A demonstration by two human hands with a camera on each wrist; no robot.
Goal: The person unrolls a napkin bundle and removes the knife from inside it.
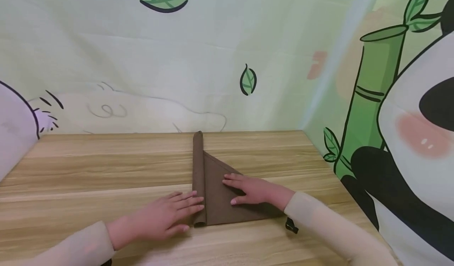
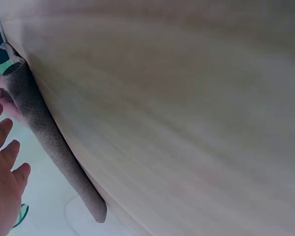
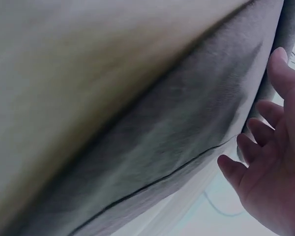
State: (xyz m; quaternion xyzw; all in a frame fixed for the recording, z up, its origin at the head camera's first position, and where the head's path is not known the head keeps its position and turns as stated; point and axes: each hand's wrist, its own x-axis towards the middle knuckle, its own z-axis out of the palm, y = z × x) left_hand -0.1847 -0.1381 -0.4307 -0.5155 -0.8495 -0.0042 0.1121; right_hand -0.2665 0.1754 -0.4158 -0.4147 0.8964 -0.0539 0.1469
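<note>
A: What did we log around the work?
B: We had a wood-grain table (image 1: 106, 159), a printed backdrop (image 1: 220, 41) behind it, and a drawn bamboo stalk (image 1: 372, 88) and panda (image 1: 400, 100) on the right. A small black piece (image 1: 291, 226) showed beside the right sleeve (image 1: 330, 222).
A: And the cloth?
B: We found the brown cloth (image 1: 220, 207) mid-table, its left side a narrow roll (image 1: 198, 167) running front to back, the rest flat. The right hand (image 1: 253, 190) and sleeve hid part of it.
A: Grip?
B: We saw neither hand grasping. The left hand (image 1: 163, 214) had fingers extended, tips at the roll's near part; the right's were spread over the flat part. How firmly either pressed, we couldn't tell.
</note>
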